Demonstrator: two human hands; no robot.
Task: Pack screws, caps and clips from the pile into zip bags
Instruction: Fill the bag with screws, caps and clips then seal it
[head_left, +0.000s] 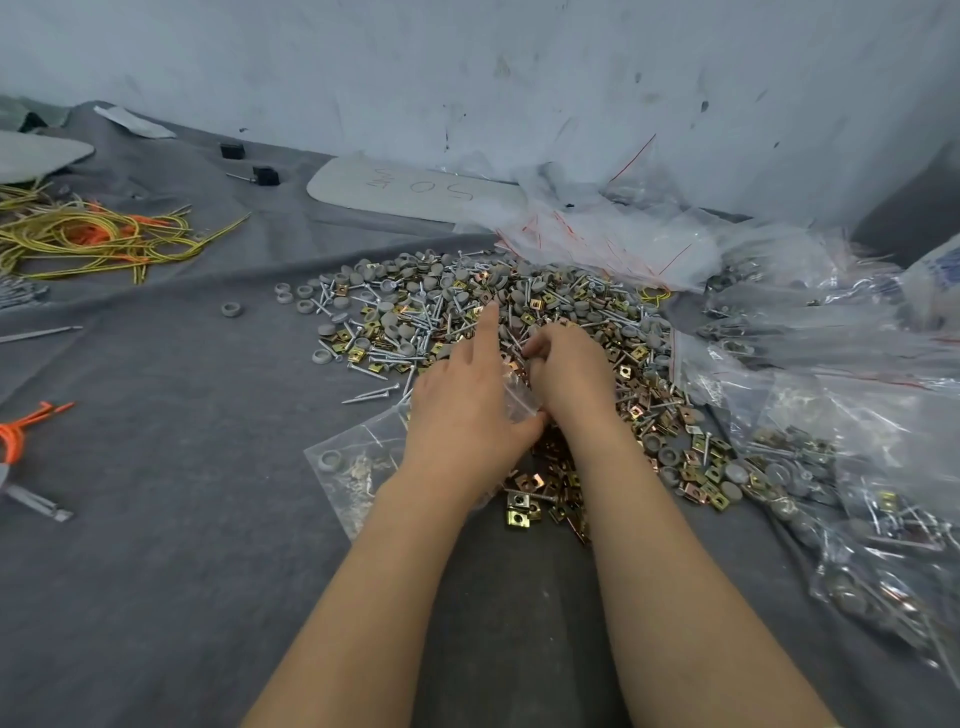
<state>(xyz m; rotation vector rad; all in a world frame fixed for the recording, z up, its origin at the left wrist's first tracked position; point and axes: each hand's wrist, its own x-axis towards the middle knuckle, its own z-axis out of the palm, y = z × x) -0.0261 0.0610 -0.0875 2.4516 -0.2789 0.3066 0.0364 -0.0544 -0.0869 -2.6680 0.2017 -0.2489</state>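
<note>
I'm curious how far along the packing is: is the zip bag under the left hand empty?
No, the zip bag holds a grey cap and some small metal parts.

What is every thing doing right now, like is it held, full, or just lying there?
Clear plastic zip bag: lying flat, few parts inside, mouth gripped.
Left hand: grips the bag's mouth, forefinger straight.
Right hand: fingers curled at the bag's mouth; contents hidden.
Pile of silver screws, grey caps and brass clips: loose, spread out.
Packed clear bags: filled, heaped at right.
Yellow and orange cords: tangled.
</note>
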